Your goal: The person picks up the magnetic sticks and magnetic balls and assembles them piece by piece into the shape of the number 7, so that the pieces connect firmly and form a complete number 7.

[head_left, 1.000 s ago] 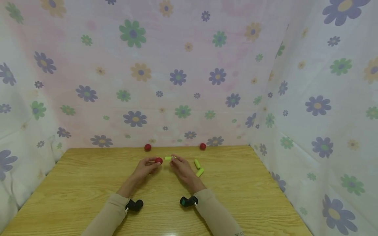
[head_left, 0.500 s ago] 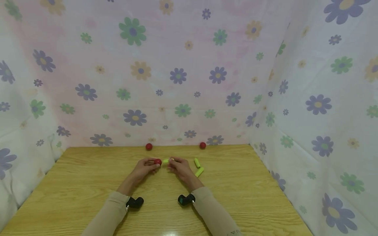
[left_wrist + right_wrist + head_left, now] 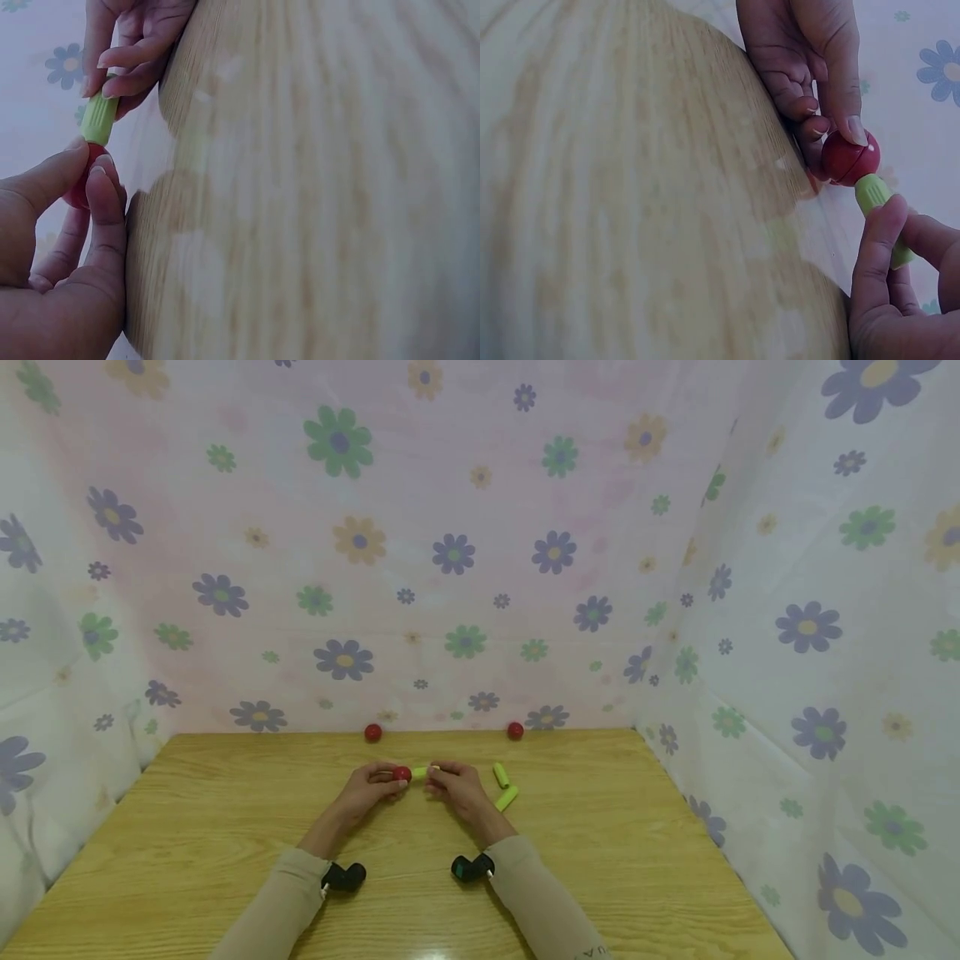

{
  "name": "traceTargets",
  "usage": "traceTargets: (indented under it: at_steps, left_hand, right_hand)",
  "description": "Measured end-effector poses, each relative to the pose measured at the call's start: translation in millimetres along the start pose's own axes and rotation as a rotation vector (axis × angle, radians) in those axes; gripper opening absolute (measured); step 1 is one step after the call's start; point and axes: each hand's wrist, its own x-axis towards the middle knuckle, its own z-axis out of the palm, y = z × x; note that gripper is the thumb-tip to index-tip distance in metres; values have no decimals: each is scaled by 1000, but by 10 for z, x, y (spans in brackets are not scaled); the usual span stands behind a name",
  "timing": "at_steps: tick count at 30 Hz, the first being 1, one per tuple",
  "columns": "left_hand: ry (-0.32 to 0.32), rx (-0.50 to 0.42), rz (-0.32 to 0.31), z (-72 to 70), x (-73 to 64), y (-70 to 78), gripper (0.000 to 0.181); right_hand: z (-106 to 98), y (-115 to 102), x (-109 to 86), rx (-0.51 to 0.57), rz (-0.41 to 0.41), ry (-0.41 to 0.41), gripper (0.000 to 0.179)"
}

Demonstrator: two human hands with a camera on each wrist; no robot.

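Note:
My left hand [image 3: 367,789] pinches a red ball [image 3: 851,157] between thumb and fingers. A thin seam line runs round the ball in the right wrist view. Facing it, my right hand [image 3: 461,789] pinches a light-green ribbed stick [image 3: 99,120], cylindrical in shape. The stick's end meets the ball's surface; whether it sits inside a hole there is hidden. Both hands are low over the wooden table [image 3: 405,902], near its far side.
Two more red balls stand at the table's back edge, a left ball [image 3: 372,733] and a right ball [image 3: 515,731]. Right of my right hand lie two green sticks, one upper stick [image 3: 501,775] and one lower stick [image 3: 507,798]. Flowered cloth [image 3: 405,635] hangs behind.
My right hand has come left and slightly down with the green stick, closing the gap to the red ball. The left hand stays nearly in place. The back left ball has shifted slightly.

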Motion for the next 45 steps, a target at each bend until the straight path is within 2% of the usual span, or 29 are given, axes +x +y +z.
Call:
traceTargets:
  at_steps: [4, 11, 19, 29, 35, 40, 45]
  left_hand:
    - [23, -8, -10, 11, -10, -5, 45]
    - [98, -36, -48, 64, -12, -8, 43]
    - [129, -42, -47, 85, 10, -8, 44]
    - [154, -41, -36, 140, -23, 19, 39]
    - [163, -13, -50, 147, -42, 42, 40]
    - [186, -1, -50, 167, -35, 30, 39]
    - [203, -3, -40, 177, -40, 34, 38]
  right_hand:
    - [1, -2, -24, -1, 1, -15, 37]
    - [-28, -13, -42, -15, 2, -45, 39]
    - [-67, -15, -30, -58, -4, -68, 38]
    - [-63, -39, -44, -138, -1, -28, 35]
    - [-63, -88, -90, -218, -51, -24, 35]
    - [-131, -152, -84, -338, -99, -30, 36]
    - [-227, -227, -58, -401, -182, -49, 36]
